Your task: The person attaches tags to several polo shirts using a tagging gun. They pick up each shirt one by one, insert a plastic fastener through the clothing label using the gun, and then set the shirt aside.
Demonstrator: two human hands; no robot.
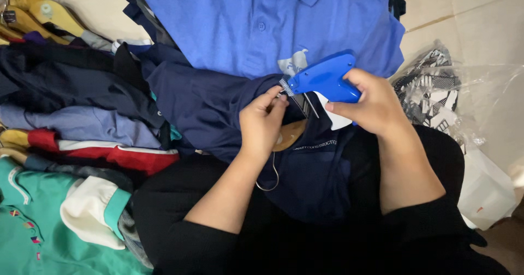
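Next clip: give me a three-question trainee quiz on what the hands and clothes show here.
1. True or false: the right hand holds a blue tagging gun.
2. What does the left hand pinch? A) a wire hanger B) the navy shirt at the gun's needle C) the plastic bag
3. Fill in: the shirt lying above the navy one is ____ blue.

Key: 1 true; 2 B; 3 lighter.

Clothes pile point(82, 116) crowds left — plastic bags point(442, 95) block right
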